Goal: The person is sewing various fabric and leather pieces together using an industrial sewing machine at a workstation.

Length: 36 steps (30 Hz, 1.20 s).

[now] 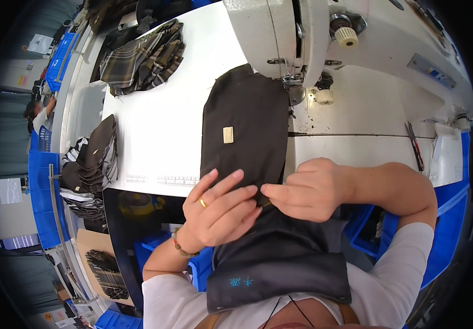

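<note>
While the right hand (pixel 313 192) pinches the near edge of the dark fabric panel (pixel 247 109), the left hand (pixel 220 214) rests on it, fingers spread. Probably light and limp, it suits edge grips; its far end adjoins the sewing machine (pixel 264 38).

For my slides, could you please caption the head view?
The left hand and right hand at the near end of a dark fabric piece by a white sewing machine.

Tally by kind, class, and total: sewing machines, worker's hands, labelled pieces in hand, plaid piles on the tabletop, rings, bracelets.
Sewing machine: 1
Left hand and right hand: 2
Labelled piece: 1
Plaid pile: 1
Ring: 1
Beaded bracelet: 1
Total: 7
</note>
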{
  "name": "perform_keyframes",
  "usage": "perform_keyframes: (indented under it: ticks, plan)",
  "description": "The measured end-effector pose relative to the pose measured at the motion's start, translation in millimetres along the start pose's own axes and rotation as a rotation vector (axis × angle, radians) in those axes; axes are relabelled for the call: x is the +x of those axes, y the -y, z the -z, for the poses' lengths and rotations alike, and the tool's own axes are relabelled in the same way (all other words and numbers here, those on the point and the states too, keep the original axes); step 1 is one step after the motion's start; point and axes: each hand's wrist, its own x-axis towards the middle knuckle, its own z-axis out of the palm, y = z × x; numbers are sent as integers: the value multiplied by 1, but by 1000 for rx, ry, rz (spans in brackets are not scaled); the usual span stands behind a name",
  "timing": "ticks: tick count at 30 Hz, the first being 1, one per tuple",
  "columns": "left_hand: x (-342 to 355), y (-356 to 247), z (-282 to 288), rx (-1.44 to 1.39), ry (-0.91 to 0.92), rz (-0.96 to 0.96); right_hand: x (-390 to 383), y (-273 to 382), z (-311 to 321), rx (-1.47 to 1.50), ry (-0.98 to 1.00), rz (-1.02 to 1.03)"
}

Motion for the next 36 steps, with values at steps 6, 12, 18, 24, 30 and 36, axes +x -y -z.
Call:
perform_keyframes:
  ticks: [6,12,18,24,30,36]
  plan:
    - [-4,1,-4,125,-37,-132,-4,-1,1,-19,6,20]
    - [-4,2,2,125,-14,-146,-2,-2,3,-64,-35,38]
    - [-4,3,3,100,6,-135,1,-1,6,-66,-20,-3]
    - [-3,2,5,91,13,-153,0,1,4,-134,26,-1]
    - [-4,7,-3,72,68,-74,8,12,5,-431,101,136]
    - [3,12,3,68,289,-128,1,22,0,-412,249,121]
